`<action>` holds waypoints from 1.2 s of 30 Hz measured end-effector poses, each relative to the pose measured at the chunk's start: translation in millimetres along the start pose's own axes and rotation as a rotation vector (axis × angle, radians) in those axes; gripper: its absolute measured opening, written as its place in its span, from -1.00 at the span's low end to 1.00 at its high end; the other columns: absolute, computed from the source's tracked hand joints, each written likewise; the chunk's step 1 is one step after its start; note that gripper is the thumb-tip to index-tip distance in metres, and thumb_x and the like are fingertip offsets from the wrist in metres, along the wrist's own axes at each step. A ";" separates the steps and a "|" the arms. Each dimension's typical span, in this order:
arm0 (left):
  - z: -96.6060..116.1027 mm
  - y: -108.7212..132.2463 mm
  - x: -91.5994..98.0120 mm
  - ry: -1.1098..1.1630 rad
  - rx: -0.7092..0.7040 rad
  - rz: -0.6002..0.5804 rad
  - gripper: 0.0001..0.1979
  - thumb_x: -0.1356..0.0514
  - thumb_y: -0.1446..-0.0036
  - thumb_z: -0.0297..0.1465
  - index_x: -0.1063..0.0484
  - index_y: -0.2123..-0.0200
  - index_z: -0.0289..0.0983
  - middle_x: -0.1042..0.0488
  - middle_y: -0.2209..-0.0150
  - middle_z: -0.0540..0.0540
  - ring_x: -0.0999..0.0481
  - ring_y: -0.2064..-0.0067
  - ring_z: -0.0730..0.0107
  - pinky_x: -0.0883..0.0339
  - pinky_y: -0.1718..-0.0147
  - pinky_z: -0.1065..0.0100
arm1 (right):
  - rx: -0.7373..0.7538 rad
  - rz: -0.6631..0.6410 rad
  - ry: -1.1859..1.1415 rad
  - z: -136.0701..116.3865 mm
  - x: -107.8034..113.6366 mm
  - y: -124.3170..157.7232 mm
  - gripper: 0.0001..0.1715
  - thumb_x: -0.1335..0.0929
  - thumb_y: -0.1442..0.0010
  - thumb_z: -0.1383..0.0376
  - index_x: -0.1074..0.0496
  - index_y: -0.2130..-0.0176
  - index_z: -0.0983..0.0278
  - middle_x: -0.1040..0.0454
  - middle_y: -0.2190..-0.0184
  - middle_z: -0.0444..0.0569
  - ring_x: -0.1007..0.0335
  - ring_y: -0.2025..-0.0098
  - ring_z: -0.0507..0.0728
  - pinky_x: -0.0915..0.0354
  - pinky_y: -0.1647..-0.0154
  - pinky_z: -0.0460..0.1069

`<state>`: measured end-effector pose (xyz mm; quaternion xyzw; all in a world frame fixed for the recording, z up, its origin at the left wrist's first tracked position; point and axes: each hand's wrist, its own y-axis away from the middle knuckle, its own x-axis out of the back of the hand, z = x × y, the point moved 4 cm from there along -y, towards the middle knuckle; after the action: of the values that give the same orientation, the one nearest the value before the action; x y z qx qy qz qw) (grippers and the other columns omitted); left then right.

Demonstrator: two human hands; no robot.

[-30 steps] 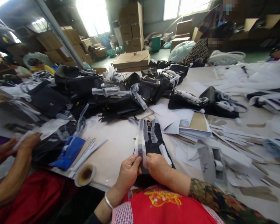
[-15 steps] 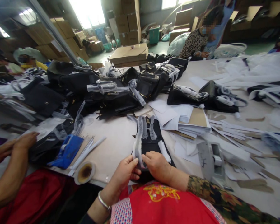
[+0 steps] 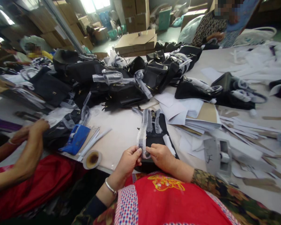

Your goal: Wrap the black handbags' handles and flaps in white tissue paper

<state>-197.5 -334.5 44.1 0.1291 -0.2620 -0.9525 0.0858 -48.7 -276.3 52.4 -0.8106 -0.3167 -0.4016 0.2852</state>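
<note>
In front of me a black bag (image 3: 156, 137) lies flat on the table, its straps wrapped in clear plastic film. My left hand (image 3: 129, 158) pinches the lower end of the long wrapped strap (image 3: 142, 131) at the bag's left side, thumb against fingers. From the other side my right hand (image 3: 162, 157) is closed at the same strap end, its fingertips nearly meeting the left ones. Just above my right hand, a white wrapped piece (image 3: 169, 144) lies on the bag. My hands cover the bag's lower part.
Several black bags (image 3: 128, 95) are heaped behind. Papers and cards (image 3: 199, 120) are stacked right, beside a grey tape dispenser (image 3: 216, 156). On the left lie a tape roll (image 3: 92, 159), white strips (image 3: 93, 145) and a blue packet (image 3: 76, 139). A co-worker's hands (image 3: 35, 129) work nearby.
My view has tilted down a little and turned left, so the scene sits higher and further right. Both hands stay at the strap's lower end, with only slight finger movement.
</note>
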 end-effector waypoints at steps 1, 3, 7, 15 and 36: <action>-2.1 -0.4 0.0 -0.027 0.027 -0.009 -0.62 -0.34 -0.04 -0.12 -0.34 0.32 -0.30 -0.30 0.62 0.13 -0.23 0.64 0.63 -0.20 0.62 0.53 | 0.014 0.006 0.035 0.0 0.7 -0.2 -0.74 -0.27 -0.21 0.48 -0.50 0.21 0.25 -0.35 0.47 -0.10 -0.21 0.43 0.07 -0.04 0.42 -0.04; -5.3 0.2 -0.2 -0.059 0.093 -0.023 -0.59 -0.34 -0.02 -0.10 -0.35 0.29 -0.30 -0.34 0.59 0.11 -0.27 0.63 0.60 -0.27 0.59 0.49 | 0.058 0.027 0.082 -1.2 1.0 0.7 -0.77 -0.28 -0.19 0.49 -0.49 0.27 0.26 -0.35 0.47 -0.08 -0.20 0.43 0.08 -0.04 0.42 -0.03; -10.5 6.8 -5.4 -0.046 0.240 -0.093 -0.53 -0.39 0.08 -0.08 -0.38 0.29 -0.31 -0.37 0.52 0.07 -0.31 0.58 0.60 -0.35 0.52 0.43 | 0.141 0.106 0.039 -3.6 -3.4 6.3 -0.72 -0.20 -0.27 0.49 -0.46 0.31 0.30 -0.33 0.48 -0.05 -0.21 0.42 0.10 -0.11 0.39 -0.02; -9.9 2.4 -9.3 0.001 0.061 -0.029 -0.61 -0.32 0.00 -0.10 -0.44 0.42 -0.35 -0.29 0.53 0.05 -0.21 0.51 0.57 -0.07 0.52 0.45 | -0.104 0.189 -0.371 17.9 6.3 6.9 -0.71 -0.25 -0.35 0.22 -0.47 0.06 0.29 -0.49 0.33 0.00 -0.42 0.27 0.13 -0.31 0.19 -0.02; 7.3 -5.8 -10.2 -0.263 -0.070 0.102 -0.53 -0.43 0.22 -0.02 -0.44 0.61 -0.32 -0.33 0.66 0.02 -0.31 0.55 0.43 -0.16 0.54 0.39 | -0.023 0.039 -0.342 1.2 -17.7 -8.1 -0.75 -0.34 -0.23 0.20 -0.49 0.45 0.21 -0.49 0.49 -0.09 -0.38 0.44 0.07 -0.30 0.43 -0.06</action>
<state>-190.5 -323.7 49.2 -0.0136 -0.2436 -0.9642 0.1035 -62.5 -275.4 38.7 -0.8762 -0.3405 -0.2557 0.2256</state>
